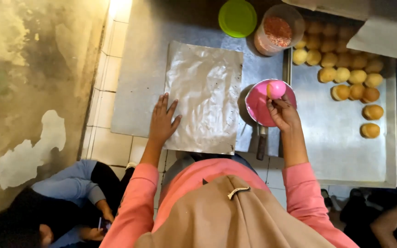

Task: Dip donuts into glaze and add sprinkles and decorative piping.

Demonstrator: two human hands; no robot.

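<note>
My right hand [282, 112] holds a small round bun [276, 89] coated in pink glaze, just above a small pan [255, 104] filled with pink glaze. The pan's dark handle [262, 143] points toward me. My left hand [162, 120] lies flat, fingers spread, on the lower left corner of a crinkled sheet of white paper [207, 92] spread on the metal counter. Both sleeves are pink.
A large metal tray [336, 147] at the right carries several plain golden buns [345, 73]. At the back stand a green lid [237, 17] and a clear tub of reddish sprinkles [277, 31]. Another person in blue [70, 193] sits low at the left, beside the tiled edge.
</note>
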